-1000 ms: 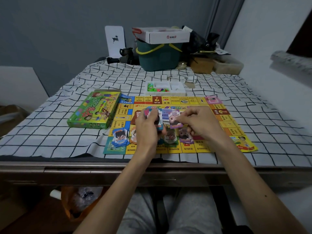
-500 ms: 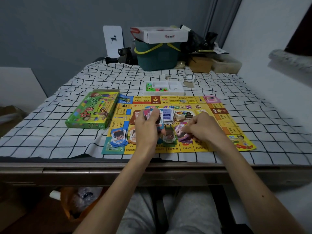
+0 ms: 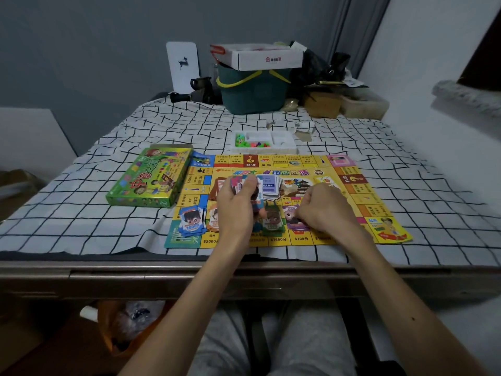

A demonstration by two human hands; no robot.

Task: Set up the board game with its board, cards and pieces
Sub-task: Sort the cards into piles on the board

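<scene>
Head view of a game being laid out on a table. The board [image 3: 352, 191] lies flat on the checked cloth [image 3: 81, 213], its near edge close to the table edge. The left hand [image 3: 235, 210] is raised above the middle of the board, fingers and thumb curled round a fanned stack of notes [image 3: 245, 183]. The right hand [image 3: 322, 210] is well apart from it, low and curled over the purple pile [image 3: 291, 217].

Sorted piles lie along the near side of the board: a blue pile [image 3: 191, 221], an orange pile [image 3: 214, 218], a green pile [image 3: 272, 222], then the purple one. A deck of cards [image 3: 272, 187] lies near the centre. The tray [image 3: 282, 145] with small coloured pieces sits just beyond the far edge, and the game box [image 3: 147, 180] lies beside the left edge.

Handling, as judged: the notes are thin, light and limp, and likely slide on one another. A pinch across the short edges, or a thumb pressed on top, should keep the stack square. The board looks like a thin folded sheet that a dragged sleeve could shift.

Not resolved: the right fingertips are hidden behind the knuckles, so it cannot be told whether they pinch a note or only rest on the pile. The left wrist covers part of the orange pile, and the print on the notes is too small to read.
</scene>
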